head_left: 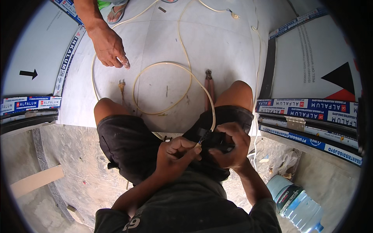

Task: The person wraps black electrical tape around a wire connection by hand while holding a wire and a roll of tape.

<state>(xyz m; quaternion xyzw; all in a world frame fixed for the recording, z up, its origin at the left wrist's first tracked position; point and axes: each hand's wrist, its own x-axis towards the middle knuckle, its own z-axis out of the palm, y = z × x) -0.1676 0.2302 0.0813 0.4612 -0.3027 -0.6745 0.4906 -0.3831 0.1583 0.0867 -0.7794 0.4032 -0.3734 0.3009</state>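
In my lap, my left hand (178, 154) pinches the joined end of a cream electrical cable (213, 112), where thin coloured wires show. Black tape (204, 134) covers the cable just above those fingertips. Close beside it, my right hand (233, 146) is curled round a dark thing that looks like a roll of black electrical tape (222, 140), partly hidden by the fingers. From the joint the cable rises over my right thigh and loops across the white floor. Pincers with reddish handles (210, 87) lie by my right knee.
Another person's hand (110, 46) reaches in from the upper left above the floor. One plug (122, 86) lies near my left knee, another plug (234, 15) at the far right. Wrapped panels (311, 108) flank both sides. A large water bottle (297, 204) lies at lower right.
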